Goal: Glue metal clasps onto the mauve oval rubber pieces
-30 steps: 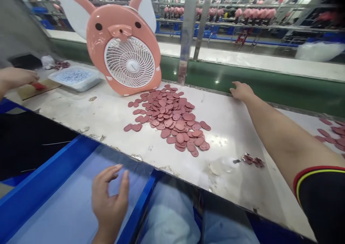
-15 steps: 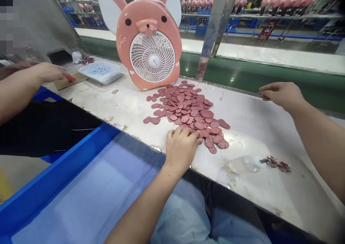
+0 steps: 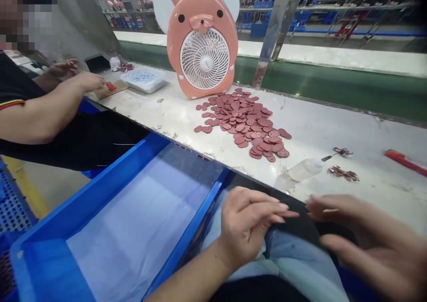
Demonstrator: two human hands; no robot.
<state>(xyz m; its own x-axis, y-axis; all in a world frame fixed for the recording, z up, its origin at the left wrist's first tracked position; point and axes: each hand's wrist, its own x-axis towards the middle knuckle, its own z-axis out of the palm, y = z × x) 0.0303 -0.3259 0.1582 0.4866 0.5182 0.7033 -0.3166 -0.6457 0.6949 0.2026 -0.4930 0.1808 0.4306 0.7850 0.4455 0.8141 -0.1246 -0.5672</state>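
My left hand [image 3: 245, 226] is raised over my lap, thumb and fingers pinched on a flat reddish oval piece [image 3: 292, 214] seen edge-on. Facing it from the right is my right hand [image 3: 360, 235], smeared by motion, its thumb and fingers apart with nothing seen between them. Beyond the hands, a heap of similar flat oval pieces [image 3: 245, 117], some with small holes, lies on the white bench [image 3: 320, 115]. A clear squeeze bottle [image 3: 305, 169] with a thin dark tip lies right of the heap, near small brownish scraps [image 3: 345, 174].
A pig-shaped fan [image 3: 205, 48] stands behind the heap. A blue bin [image 3: 110, 195] with a pale liner sits below the bench edge. A co-worker's arm [image 3: 50, 102] works at left near a white tray [image 3: 145, 79]. A slim red tool [image 3: 405, 162] lies at right.
My left hand has left the heap and come back over my lap with an oval piece. My right hand has moved from the bench's far side towards the left one.
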